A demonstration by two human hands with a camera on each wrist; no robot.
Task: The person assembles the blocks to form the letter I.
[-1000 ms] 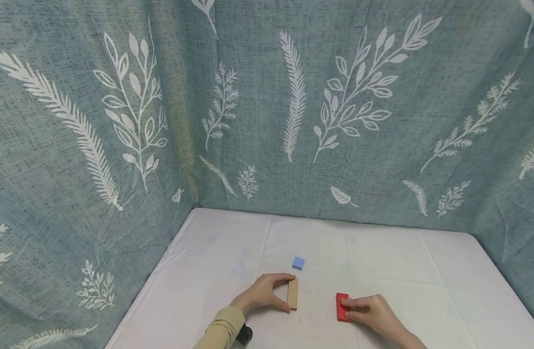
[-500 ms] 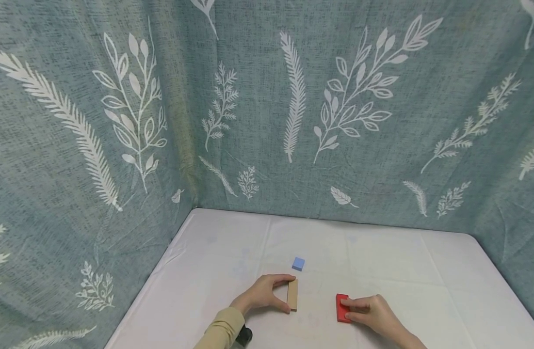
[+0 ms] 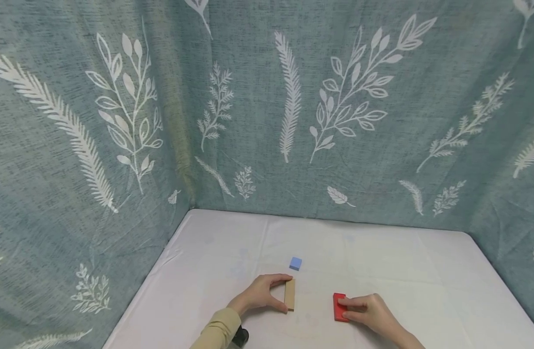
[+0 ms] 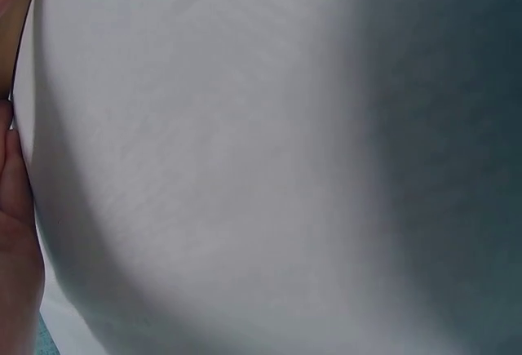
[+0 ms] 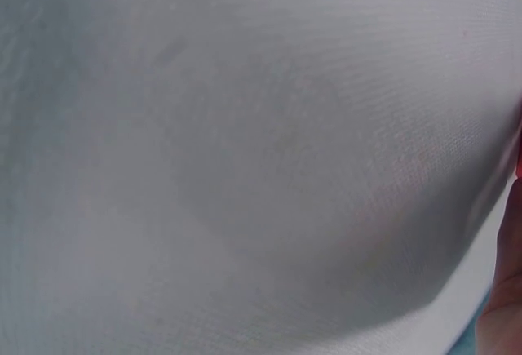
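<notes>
My left hand [image 3: 260, 294] spans a flat tan wooden block [image 3: 290, 295] lengthwise, the thumb at its near end and a finger at its far end. To the right, my right hand [image 3: 371, 312] holds a red rectangular block [image 3: 339, 307] between thumb and fingers at its right side. Both blocks are at the tabletop, standing apart from each other. A small blue block [image 3: 295, 263] lies just beyond the tan block, touched by neither hand. Only edges of the hands show in the wrist views, which are mostly filled by blurred white cloth.
A white cloth covers the table [image 3: 402, 271]. Teal curtains [image 3: 258, 116] with white leaf prints hang behind it and along the left side. A black object [image 3: 240, 336] is at the left wrist, beside the tan sleeve [image 3: 218, 329].
The head view has shifted slightly, so everything sits a little further left in it. Both hands keep their places on the blocks.
</notes>
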